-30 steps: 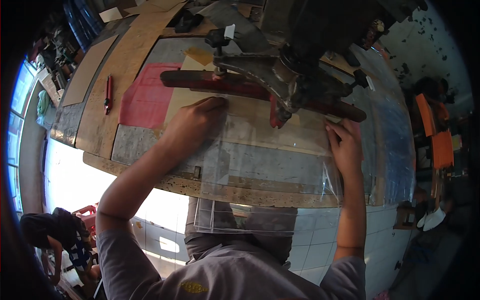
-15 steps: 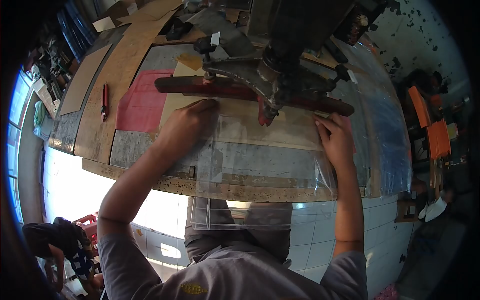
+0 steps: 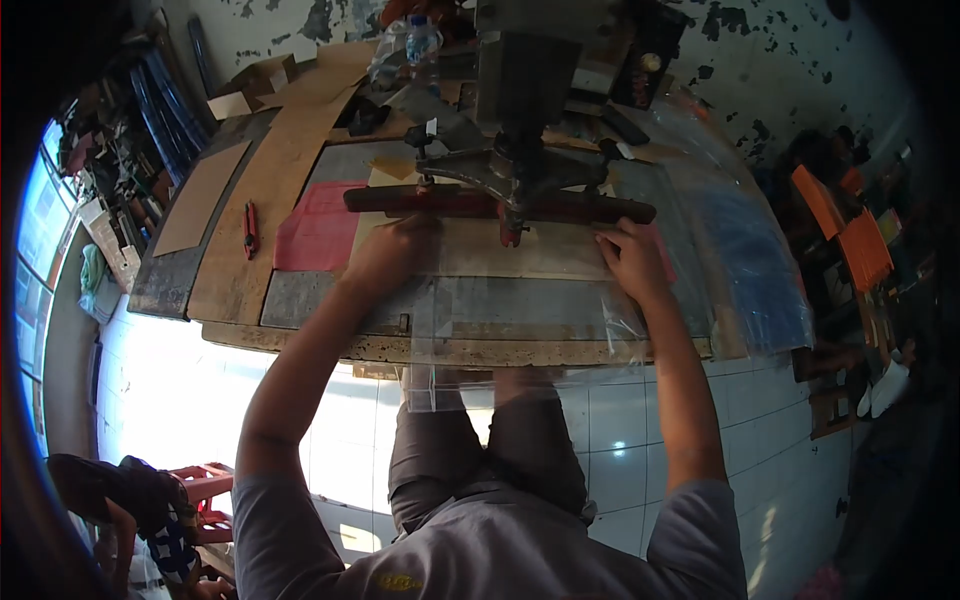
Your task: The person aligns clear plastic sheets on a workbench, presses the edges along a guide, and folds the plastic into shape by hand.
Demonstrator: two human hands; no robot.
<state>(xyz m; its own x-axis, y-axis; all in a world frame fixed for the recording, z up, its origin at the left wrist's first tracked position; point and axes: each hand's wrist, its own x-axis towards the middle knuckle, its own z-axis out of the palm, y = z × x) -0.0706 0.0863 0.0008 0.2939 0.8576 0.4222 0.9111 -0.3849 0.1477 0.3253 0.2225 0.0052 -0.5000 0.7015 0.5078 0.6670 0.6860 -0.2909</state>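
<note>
A clear plastic sheet spreads over the bench and hangs past its front edge. My left hand is closed on the sheet's left part, its fingertips just below the press bar. At the other side, my right hand pinches the sheet near the bar's right end. The long dark press bar, red along its face, runs across in front of both hands. It hangs from a metal bracket under the machine head. A cream-coloured board and a pink sheet lie beneath the plastic and bar.
A red box cutter lies on the wooden board at left. A water bottle and cardboard box stand at the back. Bluish clear plastic covers the bench's right side. Another person bends down at lower left.
The view has tilted up and back, showing more of the wall. The press bar looks smaller and closer to the board. Both hands keep their hold on the plastic sheet.
</note>
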